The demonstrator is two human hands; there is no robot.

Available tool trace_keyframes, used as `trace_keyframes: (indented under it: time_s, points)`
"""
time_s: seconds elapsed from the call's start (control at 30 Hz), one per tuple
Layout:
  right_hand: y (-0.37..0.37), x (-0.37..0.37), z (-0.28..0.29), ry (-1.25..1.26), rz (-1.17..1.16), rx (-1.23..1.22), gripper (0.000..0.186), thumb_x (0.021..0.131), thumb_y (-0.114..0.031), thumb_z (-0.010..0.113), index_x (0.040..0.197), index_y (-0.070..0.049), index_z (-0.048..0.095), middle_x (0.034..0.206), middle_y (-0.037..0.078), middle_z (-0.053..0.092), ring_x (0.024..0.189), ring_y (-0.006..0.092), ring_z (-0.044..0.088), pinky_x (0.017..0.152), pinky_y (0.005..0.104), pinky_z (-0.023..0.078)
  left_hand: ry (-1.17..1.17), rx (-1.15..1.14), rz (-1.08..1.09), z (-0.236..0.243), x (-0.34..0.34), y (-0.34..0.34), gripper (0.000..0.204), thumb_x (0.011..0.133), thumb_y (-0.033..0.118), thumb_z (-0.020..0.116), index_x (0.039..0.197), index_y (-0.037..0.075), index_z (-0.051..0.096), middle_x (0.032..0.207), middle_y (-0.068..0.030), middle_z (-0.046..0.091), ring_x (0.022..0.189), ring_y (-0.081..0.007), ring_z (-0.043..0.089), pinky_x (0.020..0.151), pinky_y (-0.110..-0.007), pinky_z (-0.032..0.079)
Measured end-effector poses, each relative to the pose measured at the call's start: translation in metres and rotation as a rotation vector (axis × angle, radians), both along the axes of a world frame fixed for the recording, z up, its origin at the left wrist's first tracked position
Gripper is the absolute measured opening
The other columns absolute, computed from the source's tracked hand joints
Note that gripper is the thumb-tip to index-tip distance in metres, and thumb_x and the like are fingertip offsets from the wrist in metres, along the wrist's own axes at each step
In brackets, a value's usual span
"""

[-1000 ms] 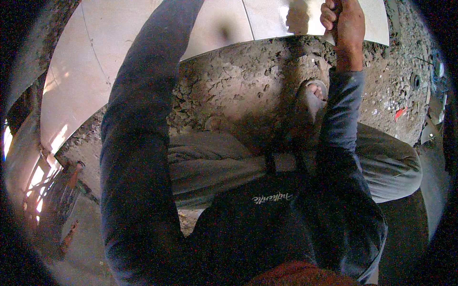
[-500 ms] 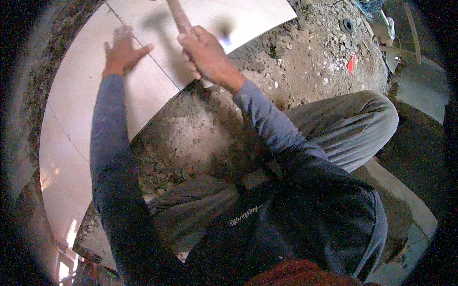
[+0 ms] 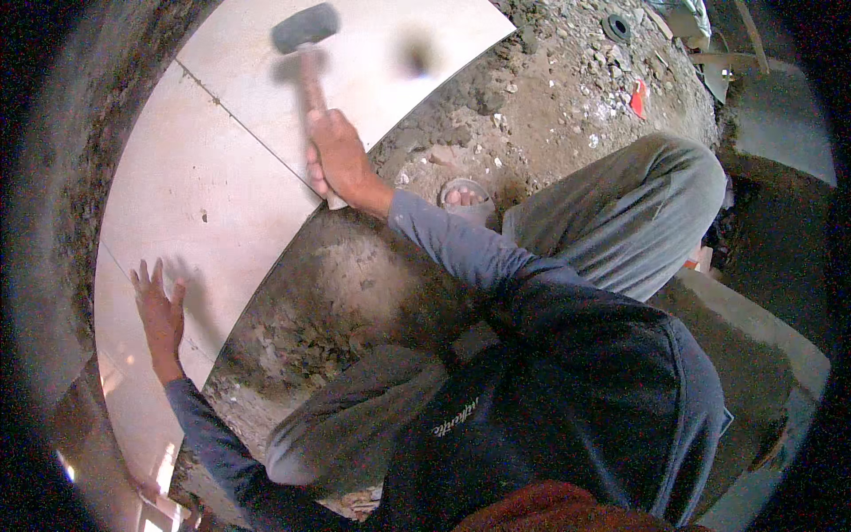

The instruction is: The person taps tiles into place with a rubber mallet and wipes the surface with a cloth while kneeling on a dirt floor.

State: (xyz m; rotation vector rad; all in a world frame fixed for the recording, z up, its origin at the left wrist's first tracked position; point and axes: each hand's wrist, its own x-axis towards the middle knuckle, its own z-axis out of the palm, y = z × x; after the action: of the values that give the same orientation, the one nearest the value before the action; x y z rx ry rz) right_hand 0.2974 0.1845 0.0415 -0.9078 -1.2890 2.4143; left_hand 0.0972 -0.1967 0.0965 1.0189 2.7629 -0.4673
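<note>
A mallet with a dark head [image 3: 306, 28] and a wooden handle is in my right hand [image 3: 341, 160], its fingers wrapped round the handle. The mallet's head is over the far pale floor tile [image 3: 372, 97]; whether it touches the surface I cannot tell. My left hand [image 3: 161, 315] is open with fingers spread, at the near-left end of the neighbouring tile [image 3: 213, 186], close to a joint. A thin dark seam runs between these two tiles. No object is in the left hand.
Rough soil and rubble [image 3: 532, 124] border the tiles on the right. A red scrap [image 3: 638, 99] and a dark ring-shaped object [image 3: 616, 28] lie there. My bent knee [image 3: 683, 177] and sandalled foot [image 3: 467, 197] are close by. A dark wall edge [image 3: 115, 133] follows the tiles' left side.
My left hand has moved from near the seam back toward me along the tiles. The right hand has shifted left and nearer, bringing the mallet's head into view.
</note>
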Motion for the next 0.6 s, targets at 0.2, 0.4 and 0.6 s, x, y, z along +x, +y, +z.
trace_keyframes:
  time_s: [0.2,0.4,0.6]
  points:
    - [0.034,0.001,-0.039,-0.091,-0.124,0.071,0.042,0.110,-0.047,0.044,0.104,-0.005,0.039,0.076,0.004,0.049,0.051,0.0119,0.048,0.039,0.0297,0.044,-0.151,0.018,0.063,-0.051,0.028,-0.008,0.067,0.102,0.047,0.058,0.157,0.012,0.042,0.166,-0.0206,0.031,0.155,-0.0416,0.023,0.122,-0.059,0.027]
    - [0.037,0.002,-0.040,-0.081,-0.093,0.093,0.042,0.110,-0.046,0.045,0.105,-0.005,0.037,0.076,0.004,0.048,0.051,0.0124,0.048,0.039,0.0300,0.044,-0.207,-0.031,0.120,-0.059,0.038,0.038,0.069,0.102,0.051,0.056,0.160,0.017,0.038,0.168,-0.0188,0.027,0.156,-0.0411,0.022,0.120,-0.064,0.025]
    - [0.033,-0.010,-0.067,-0.172,-0.066,0.249,0.041,0.110,-0.046,0.045,0.104,-0.006,0.037,0.076,0.006,0.049,0.050,0.0136,0.048,0.039,0.0314,0.043,-0.192,-0.025,0.100,-0.073,0.030,0.029,0.073,0.102,0.051,0.055,0.161,0.013,0.035,0.167,-0.0217,0.027,0.155,-0.0429,0.023,0.120,-0.063,0.026]
